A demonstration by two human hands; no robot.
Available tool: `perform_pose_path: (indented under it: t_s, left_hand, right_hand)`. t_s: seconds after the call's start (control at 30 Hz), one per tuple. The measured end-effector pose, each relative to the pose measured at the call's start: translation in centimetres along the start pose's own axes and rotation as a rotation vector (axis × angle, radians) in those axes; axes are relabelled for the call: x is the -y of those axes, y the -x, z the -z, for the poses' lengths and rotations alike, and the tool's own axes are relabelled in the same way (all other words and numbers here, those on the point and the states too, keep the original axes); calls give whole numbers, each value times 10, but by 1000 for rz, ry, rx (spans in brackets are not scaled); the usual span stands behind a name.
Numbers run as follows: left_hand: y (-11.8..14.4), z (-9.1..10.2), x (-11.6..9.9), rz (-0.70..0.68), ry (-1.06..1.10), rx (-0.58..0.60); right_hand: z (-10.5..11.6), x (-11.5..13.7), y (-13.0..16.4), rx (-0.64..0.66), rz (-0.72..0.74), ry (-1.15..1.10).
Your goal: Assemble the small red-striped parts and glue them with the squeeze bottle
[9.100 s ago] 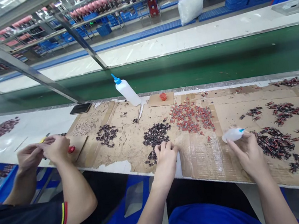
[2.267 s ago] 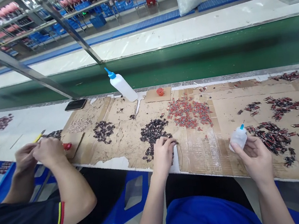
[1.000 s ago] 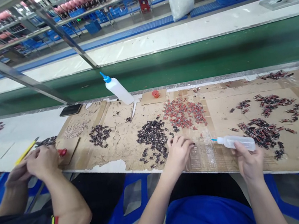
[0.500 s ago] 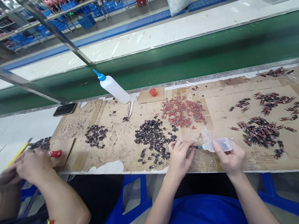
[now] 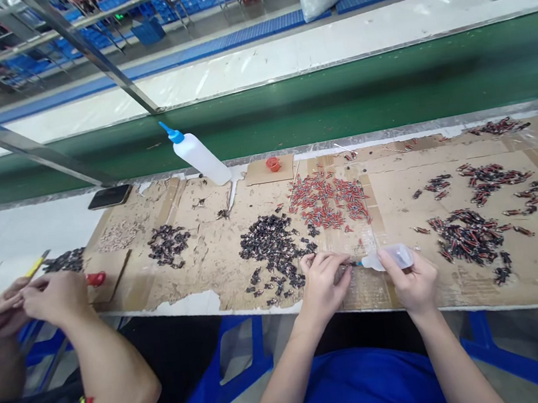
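While the right grip (image 5: 417, 284) is closed around a small translucent squeeze bottle (image 5: 402, 253), holding it nearly level with its blue tip (image 5: 358, 263) pointing left, the left grip (image 5: 326, 284) has its fingertips pinched together on a small dark part (image 5: 350, 263), mostly hidden by the fingers, right at that tip. Both grips are low over cardboard (image 5: 223, 269) covering the table (image 5: 60, 222). Just left of the left grip lies a heap of small black parts (image 5: 269, 242), its loose edge close to the hand. Beyond the two grips, farther from the body, red pieces (image 5: 327, 199) are spread in a wide patch. To the right of the right grip sits a pile of mixed black-and-red parts (image 5: 469, 235). Farther off, beyond and to the left of the left grip, are a red cup (image 5: 272, 164) and a taller white bottle (image 5: 201, 160) with a blue nozzle. Well to the left, a co-worker's hands (image 5: 55, 297) are near a yellow-handled tool (image 5: 35, 266).
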State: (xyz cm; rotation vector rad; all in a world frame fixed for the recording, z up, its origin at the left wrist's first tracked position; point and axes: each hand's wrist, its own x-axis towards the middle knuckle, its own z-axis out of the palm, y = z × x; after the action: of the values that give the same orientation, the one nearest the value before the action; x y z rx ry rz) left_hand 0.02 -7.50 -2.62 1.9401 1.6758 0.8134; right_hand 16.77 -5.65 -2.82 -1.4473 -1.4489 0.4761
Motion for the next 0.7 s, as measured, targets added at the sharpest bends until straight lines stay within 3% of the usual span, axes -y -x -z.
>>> perform_pose_path:
  t_s: [0.23,0.57,0.7]
  left_hand:
    - [2,-3,0,-12,7,-56]
    - [2,-3,-1,0,-3,-46]
    - [0,-1,0,19,5,-23]
  right_hand:
    - [1,-3,3,-48,-46,-21]
    - [-2,-5,2,-20,-43,-43]
    - [2,-10,3,-123,-113,-143]
